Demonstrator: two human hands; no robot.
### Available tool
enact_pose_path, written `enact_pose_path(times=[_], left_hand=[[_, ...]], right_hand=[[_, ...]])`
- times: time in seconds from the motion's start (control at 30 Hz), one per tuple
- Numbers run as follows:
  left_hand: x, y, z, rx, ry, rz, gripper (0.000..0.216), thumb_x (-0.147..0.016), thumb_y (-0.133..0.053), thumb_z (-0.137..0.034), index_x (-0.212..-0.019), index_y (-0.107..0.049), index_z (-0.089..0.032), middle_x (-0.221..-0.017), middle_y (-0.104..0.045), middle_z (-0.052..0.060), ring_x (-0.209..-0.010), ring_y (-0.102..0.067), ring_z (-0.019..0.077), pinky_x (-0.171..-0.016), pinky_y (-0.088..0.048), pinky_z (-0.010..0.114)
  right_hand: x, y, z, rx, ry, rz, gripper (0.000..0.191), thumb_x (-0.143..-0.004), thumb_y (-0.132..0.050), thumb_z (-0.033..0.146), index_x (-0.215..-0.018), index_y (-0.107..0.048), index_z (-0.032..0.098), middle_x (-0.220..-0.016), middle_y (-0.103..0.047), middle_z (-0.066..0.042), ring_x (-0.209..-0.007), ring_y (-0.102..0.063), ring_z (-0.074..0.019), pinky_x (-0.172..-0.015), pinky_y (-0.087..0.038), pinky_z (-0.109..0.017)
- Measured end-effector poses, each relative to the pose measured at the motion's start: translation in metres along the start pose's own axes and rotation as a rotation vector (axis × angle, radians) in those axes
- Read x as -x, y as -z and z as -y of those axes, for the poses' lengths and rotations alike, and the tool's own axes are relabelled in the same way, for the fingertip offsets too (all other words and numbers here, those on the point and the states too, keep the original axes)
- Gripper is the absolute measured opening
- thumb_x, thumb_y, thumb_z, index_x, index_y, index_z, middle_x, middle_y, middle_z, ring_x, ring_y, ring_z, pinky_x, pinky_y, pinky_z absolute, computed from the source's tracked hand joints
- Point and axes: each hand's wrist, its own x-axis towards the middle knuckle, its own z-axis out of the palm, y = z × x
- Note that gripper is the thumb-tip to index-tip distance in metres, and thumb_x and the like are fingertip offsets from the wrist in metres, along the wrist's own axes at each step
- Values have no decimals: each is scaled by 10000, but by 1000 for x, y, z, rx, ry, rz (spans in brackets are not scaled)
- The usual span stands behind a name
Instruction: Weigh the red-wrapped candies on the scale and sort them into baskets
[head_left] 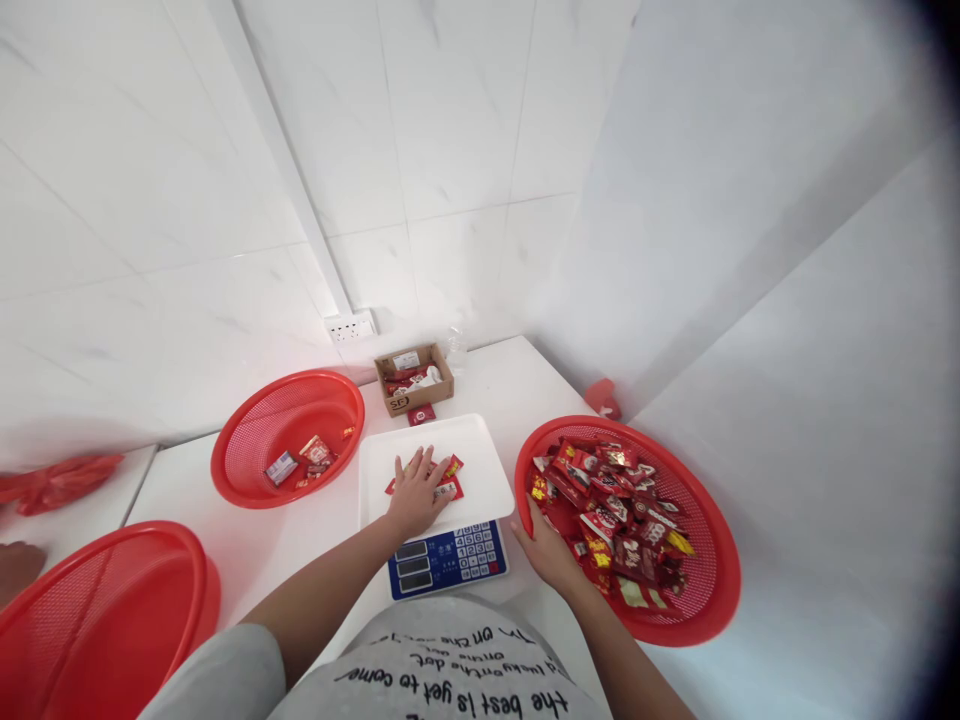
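Fingers spread, my left hand (420,497) lies over a few small red snack packets (454,487) on the white tray (480,452) of a weighing scale. The scale's blue panel (448,560) has number keys and dark displays facing me. At the right, my right hand (546,548) grips the near-left rim of a red plastic basket (716,560). Inside that basket is a heap of wrapped snack packets (622,510), mostly red with some yellow and gold. The packets under my left palm are partly hidden.
Behind the scale stand a small cardboard box (397,403) of packets and a red packet (421,414). Another red basket (229,450) holds a few packets. A third red basket (199,570) is at lower left. A wall socket (350,327) is behind the white table (495,375).
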Motion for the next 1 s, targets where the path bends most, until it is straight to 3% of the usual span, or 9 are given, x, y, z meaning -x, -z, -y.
enact_pose_path(times=[0.17,0.5,0.57,0.67,0.77,0.87,1.0], left_hand=[[-2,-10,-11,16,70,43,553,-860,-322,-555,-1378,-270,-366,-1475,-237,80,-1344,-156,352,-997,-113,657],[-6,3,8,47,-139,76,500,-840,-383,-556,-1271,-456,-314,-1466,-261,67,-1350,-177,281,-1066,-114,549],[-6,4,5,18,-72,25,499,-852,-355,-545,-1257,-476,-278,-1467,-258,82,-1351,-174,284,-1064,-76,569],[-5,0,-5,-40,186,-64,583,-857,-303,-559,-1323,-404,-225,-1470,-229,136,-1351,-136,340,-1016,-67,647],[-7,-9,-17,-47,321,-52,679,-831,-287,-616,-1382,-307,-220,-1476,-195,160,-1341,-121,385,-966,-108,688],[-11,-16,-22,-36,286,-18,688,-822,-291,-631,-1386,-300,-238,-1474,-211,145,-1340,-122,386,-967,-101,685],[-16,-16,-13,-34,78,-7,584,-853,-302,-570,-1363,-342,-287,-1469,-247,107,-1344,-167,337,-1015,-62,634]], right_hand=[[-1,-2,-3,-26,19,-22,642,-837,-392,359,-1402,-201,123,-1400,-378,-149,-1289,-360,-232,-1024,-305,-374],[1,0,-1,-28,3,-10,641,-839,-397,354,-1403,-196,128,-1352,-441,-161,-1256,-406,-245,-991,-335,-382],[1,0,-1,-24,7,-14,643,-838,-393,361,-1401,-201,118,-1357,-432,-169,-1249,-414,-251,-992,-336,-385],[0,-1,-2,-21,12,-24,640,-835,-391,368,-1397,-215,116,-1354,-436,-166,-1242,-423,-250,-995,-336,-381],[-2,-3,-5,-19,10,-31,641,-830,-401,369,-1393,-225,121,-1356,-439,-151,-1252,-411,-240,-1000,-334,-371],[-3,-4,-7,-12,8,-36,643,-828,-408,368,-1392,-227,118,-1369,-422,-155,-1250,-413,-246,-1000,-334,-379],[-2,-3,-6,-17,3,-32,649,-830,-404,378,-1399,-217,130,-1392,-391,-152,-1268,-390,-246,-1011,-327,-377]])
